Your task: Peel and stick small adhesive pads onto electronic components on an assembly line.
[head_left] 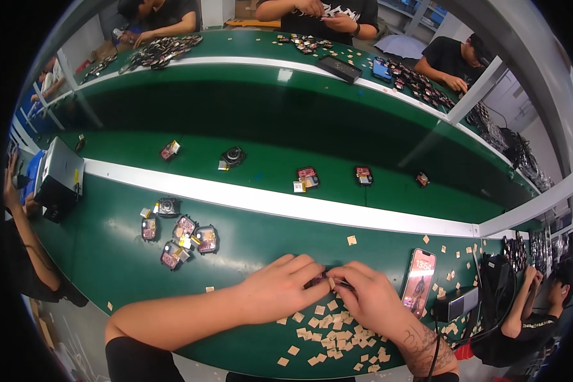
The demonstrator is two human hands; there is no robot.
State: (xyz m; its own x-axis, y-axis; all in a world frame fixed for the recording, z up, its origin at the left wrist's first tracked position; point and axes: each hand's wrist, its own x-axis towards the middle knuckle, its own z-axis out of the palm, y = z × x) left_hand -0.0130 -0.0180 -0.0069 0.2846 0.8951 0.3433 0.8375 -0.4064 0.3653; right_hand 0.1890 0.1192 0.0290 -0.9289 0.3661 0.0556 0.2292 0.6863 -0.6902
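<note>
My left hand (277,286) is closed around a small dark electronic module (314,278), mostly hidden by the fingers. It resembles the open watch-like modules (186,227) lying in a cluster to its upper left, which have pinkish boards, black frames and small silver batteries. Close beside it, my right hand (370,298) pinches a slim dark tool (345,284), possibly tweezers. A small tan square (332,283) shows near the tool's tip, touching or nearly touching the module. Under and around the right hand many similar tan squares (337,335) lie scattered on the green table (108,254).
Right of my hands lie a phone (419,280) with a lit screen and a grey-and-black box (457,305) with a cable. A white rail (267,199) crosses ahead; beyond it, several modules (307,177) sit on a green strip. Co-workers sit around, with piled parts (162,52).
</note>
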